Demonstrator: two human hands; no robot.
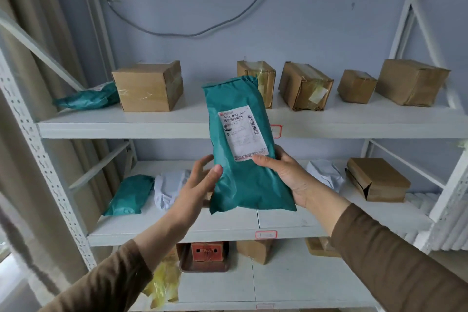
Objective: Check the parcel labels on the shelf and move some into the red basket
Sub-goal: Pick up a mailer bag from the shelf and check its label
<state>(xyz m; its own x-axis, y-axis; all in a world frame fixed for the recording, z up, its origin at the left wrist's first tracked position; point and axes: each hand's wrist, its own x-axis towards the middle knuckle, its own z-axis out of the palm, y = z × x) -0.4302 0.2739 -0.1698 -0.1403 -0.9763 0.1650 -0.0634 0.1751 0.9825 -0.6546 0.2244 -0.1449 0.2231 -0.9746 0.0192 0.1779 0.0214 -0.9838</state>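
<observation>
I hold a teal plastic mailer parcel (243, 175) upright in front of the white shelf unit (121, 126), its white label (241, 132) facing me. My right hand (286, 175) grips its lower right edge, thumb on the label's bottom. My left hand (200, 180) touches the lower left edge with its thumb, fingers spread behind. No red basket shows in this view.
The upper shelf carries several brown cartons (149, 86) and a teal mailer (88, 97) at the left. The middle shelf has a teal mailer (129, 194), white bags (169, 187) and a brown box (377, 180). A lower shelf holds a red-brown box on a tray (206, 256) and yellow wrap (164, 284).
</observation>
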